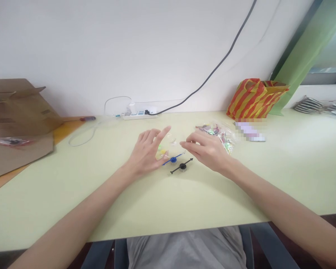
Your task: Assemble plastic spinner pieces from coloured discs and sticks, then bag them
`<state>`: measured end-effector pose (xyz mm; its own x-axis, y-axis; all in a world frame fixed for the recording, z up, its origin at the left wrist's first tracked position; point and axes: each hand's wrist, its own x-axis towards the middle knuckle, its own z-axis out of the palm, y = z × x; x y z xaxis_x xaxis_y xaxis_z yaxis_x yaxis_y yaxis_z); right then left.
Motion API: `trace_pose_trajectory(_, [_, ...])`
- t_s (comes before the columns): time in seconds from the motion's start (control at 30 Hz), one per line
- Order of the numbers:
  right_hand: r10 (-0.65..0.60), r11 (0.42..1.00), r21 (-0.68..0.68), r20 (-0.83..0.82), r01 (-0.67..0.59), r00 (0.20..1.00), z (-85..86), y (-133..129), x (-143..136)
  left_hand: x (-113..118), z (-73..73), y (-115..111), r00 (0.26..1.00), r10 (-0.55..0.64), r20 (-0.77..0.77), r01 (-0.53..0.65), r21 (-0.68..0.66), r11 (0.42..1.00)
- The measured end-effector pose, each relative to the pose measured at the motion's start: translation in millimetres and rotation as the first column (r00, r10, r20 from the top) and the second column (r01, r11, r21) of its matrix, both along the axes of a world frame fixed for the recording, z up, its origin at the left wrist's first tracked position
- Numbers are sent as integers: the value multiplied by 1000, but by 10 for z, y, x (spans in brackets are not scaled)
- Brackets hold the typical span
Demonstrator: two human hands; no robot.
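Two small arrow spinners lie on the pale table [145, 209] between my hands: a blue one [173, 160] and, nearer me, a black one [182, 166]. My left hand [149, 151] is beside the blue spinner, its thumb and index finger spread apart with nothing between them. Partly behind that hand are small yellow and green pieces [162, 151] in what looks like clear plastic. My right hand [205, 149] has its fingertips pinched together; anything in the pinch is too small to make out. Behind it sits a clear bag of colourful parts [226, 136].
A cardboard box [22, 108] stands at the left. Near the wall is a white power strip [140, 116] with a black cable [212, 73]. A red-and-yellow striped bag [252, 99] and a pale purple packet [250, 131] are at the right.
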<state>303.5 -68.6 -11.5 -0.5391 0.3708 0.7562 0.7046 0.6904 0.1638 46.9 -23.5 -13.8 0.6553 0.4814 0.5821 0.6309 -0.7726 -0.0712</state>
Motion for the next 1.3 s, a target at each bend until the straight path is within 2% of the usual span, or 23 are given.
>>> trace_pose_trajectory(0.17, [46, 999, -23, -29, -46, 999, -50, -14, -32, 41, 16, -55, 999, -50, 7, 50, 6, 999])
trace_pose_trajectory(0.37, [35, 996, -72, -139, -46, 990, -117, -25, -142, 49, 10, -48, 998, -55, -17, 56, 47, 997])
trace_pose_trajectory(0.5, [39, 995, -81, -157, -53, 987, -156, -32, -192, 35, -23, -24, 998, -68, -11, 69, 71, 995])
trace_pose_trajectory(0.67, [37, 998, -45, -220, -48, 975, -137, -56, -209, 47, 10, -67, 991, -131, -37, 134, 79, 988])
trace_pose_trajectory(0.87, [35, 999, 6, -226, -35, 973, -113, -51, -219, 36, 96, -114, 982, -139, -131, 142, 17, 990])
trace_pose_trajectory(1.1, [-13, 999, 33, -193, 20, 981, -109, -12, -169, 2, 130, -115, 937, -304, -174, 289, -106, 951])
trace_pose_trajectory(1.17, [-15, 998, 63, -173, 26, 985, -128, 1, -150, 12, 124, -114, 934, -320, -162, 308, -95, 947])
trace_pose_trajectory(1.3, [45, 989, 147, -140, -24, 989, -144, 9, -135, 30, 94, -87, 963, -252, -97, 253, -8, 968])
